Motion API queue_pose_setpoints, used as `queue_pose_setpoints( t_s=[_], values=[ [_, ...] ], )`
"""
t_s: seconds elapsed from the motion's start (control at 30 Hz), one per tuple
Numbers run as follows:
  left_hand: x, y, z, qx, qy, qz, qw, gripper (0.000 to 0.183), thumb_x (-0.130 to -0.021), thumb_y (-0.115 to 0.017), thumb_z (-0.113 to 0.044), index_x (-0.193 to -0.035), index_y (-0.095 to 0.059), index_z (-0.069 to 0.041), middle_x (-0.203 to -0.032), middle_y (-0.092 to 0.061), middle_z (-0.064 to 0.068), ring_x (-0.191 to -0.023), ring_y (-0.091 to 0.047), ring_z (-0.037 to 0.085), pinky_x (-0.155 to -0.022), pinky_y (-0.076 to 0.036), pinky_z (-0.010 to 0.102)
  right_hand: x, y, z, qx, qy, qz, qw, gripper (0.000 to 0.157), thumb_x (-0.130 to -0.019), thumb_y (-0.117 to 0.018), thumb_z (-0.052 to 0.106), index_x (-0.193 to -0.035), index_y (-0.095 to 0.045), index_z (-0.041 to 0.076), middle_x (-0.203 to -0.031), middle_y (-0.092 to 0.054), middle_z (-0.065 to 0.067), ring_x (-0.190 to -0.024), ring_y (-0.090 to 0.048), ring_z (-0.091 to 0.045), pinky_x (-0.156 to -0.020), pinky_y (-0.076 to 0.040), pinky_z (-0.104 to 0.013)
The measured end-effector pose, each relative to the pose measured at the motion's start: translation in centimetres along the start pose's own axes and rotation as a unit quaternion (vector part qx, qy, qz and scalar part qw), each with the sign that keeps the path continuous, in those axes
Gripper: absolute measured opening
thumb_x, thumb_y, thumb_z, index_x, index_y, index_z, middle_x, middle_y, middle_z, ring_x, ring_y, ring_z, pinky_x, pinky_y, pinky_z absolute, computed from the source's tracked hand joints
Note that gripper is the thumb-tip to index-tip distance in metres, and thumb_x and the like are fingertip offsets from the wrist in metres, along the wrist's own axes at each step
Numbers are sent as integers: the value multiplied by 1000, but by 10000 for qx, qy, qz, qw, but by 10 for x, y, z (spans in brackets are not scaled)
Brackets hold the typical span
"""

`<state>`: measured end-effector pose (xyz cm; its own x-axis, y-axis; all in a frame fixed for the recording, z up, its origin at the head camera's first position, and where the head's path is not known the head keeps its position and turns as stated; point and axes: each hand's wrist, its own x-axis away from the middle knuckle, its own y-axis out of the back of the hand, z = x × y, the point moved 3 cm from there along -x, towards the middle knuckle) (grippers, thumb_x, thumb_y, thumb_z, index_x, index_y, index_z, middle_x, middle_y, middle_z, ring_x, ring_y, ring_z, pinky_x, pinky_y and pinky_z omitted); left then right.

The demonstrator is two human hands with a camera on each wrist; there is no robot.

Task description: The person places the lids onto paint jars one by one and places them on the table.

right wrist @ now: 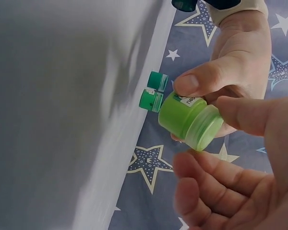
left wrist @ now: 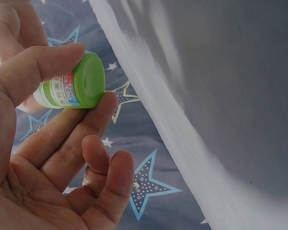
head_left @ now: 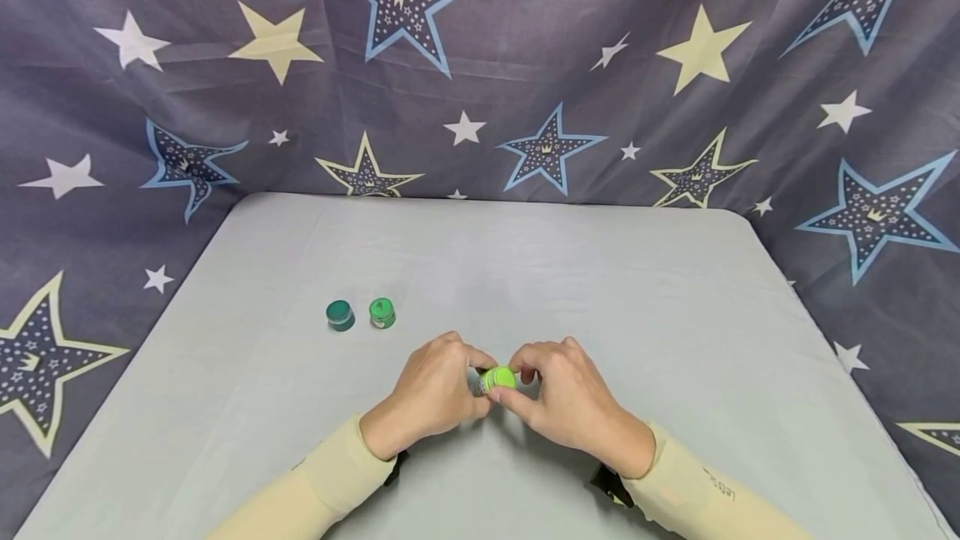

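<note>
A small light-green paint jar (head_left: pixel 498 378) with a printed label (left wrist: pixel 65 91) is held tilted between both hands near the table's front middle. My left hand (head_left: pixel 435 386) grips the jar's labelled body between thumb and fingers. From the other side, my right hand (head_left: pixel 573 398) pinches the rim end with its thumb and fingertips. In the right wrist view the jar (right wrist: pixel 180 115) shows a paler, see-through band towards the right hand. Parts of the jar are hidden by the fingers.
Further back on the left, a dark teal paint jar (head_left: pixel 341 316) and a mid-green paint jar (head_left: pixel 382 313) stand side by side, slightly apart. A pale grey cloth covers the table (head_left: pixel 570 265). Behind it hangs a dark star-patterned curtain (head_left: pixel 517 65).
</note>
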<state>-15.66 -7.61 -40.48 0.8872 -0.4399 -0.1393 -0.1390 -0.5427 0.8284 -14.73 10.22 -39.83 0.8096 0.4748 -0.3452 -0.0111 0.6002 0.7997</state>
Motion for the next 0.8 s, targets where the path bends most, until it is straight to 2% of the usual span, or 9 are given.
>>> queue_pose_setpoints(
  t_s=[0.13, 0.27, 0.5, 0.7, 0.8],
  values=[
    [0, 0, 0, 21, 45, 34, 10000, 30, -67, -92, -19, -96, -84, -15, -86, -73, -4, -71, -48, 7, -57, -41, 24, 0, -1, -2, 113, 84, -156, 9998, 27, -82, -87, 42, -78, -72, 20, -66, -64, 8, -57, -45, 1, -66, -36, -28],
    [0, 0, -1, 26, 74, 50, 10000, 32, -67, -92, -19, -97, -84, -13, -87, -73, -2, -71, -48, 8, -57, -41, 24, 0, -3, -3, 116, 137, -267, 9995, 35, -82, -86, 43, -72, -67, 16, -61, -59, 8, -54, -42, 2, -63, -35, -29],
    [0, -1, -1, 10, -9, 3, 10000, 31, -67, -91, -20, -97, -84, -12, -88, -74, -3, -71, -50, 8, -57, -42, 23, 0, -4, -3, 197, 85, -329, 9992, 42, -82, -84, 47, -66, -61, 17, -56, -45, 15, -50, -37, 3, -60, -33, -29],
    [0, -1, -1, 4, -40, -28, 10000, 30, -68, -91, -21, -95, -84, -13, -87, -74, -4, -71, -50, 8, -56, -42, 23, -1, -2, -3, 238, 43, -326, 9992, 43, -82, -83, 51, -67, -62, 17, -54, -43, 16, -48, -36, 3, -59, -35, -28],
    [1, 0, -1, 0, -73, -47, 10000, 29, -68, -92, -21, -95, -84, -14, -87, -74, -5, -72, -51, 8, -57, -42, 23, -1, 0, -3, 210, 42, -336, 9992, 41, -82, -83, 52, -72, -66, 16, -57, -49, 13, -49, -37, 2, -61, -36, -28]
  ],
)
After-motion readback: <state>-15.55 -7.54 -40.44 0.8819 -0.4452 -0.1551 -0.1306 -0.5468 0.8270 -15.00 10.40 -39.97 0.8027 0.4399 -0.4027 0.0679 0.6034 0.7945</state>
